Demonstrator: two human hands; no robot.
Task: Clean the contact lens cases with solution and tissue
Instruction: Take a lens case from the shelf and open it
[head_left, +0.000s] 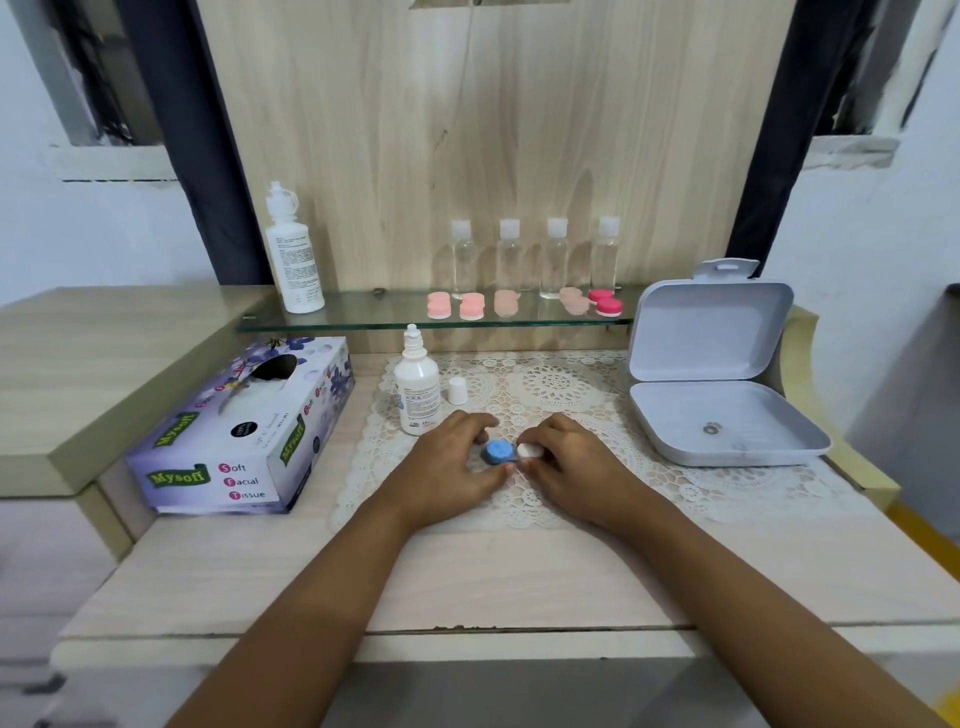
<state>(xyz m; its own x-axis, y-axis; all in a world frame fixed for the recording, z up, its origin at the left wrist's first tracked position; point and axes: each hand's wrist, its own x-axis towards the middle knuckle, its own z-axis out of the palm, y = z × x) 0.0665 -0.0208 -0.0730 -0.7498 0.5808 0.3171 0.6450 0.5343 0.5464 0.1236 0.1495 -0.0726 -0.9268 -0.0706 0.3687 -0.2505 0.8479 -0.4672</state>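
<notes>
A contact lens case with a blue cap (500, 451) and a white cap (530, 450) lies on the lace mat (566, 395). My left hand (453, 467) curls its fingers round the blue side. My right hand (570, 465) pinches the white cap. A small white solution bottle (416, 389) stands uncapped just behind my left hand, its loose cap (457, 390) beside it. The purple tissue box (244, 431) sits at the left.
A glass shelf (363, 317) at the back carries a tall white bottle (292, 254), several clear bottles (509, 257) and several pink lens cases (471, 306). An open grey plastic box (717, 395) stands at the right. A raised wooden ledge (93, 364) flanks the left.
</notes>
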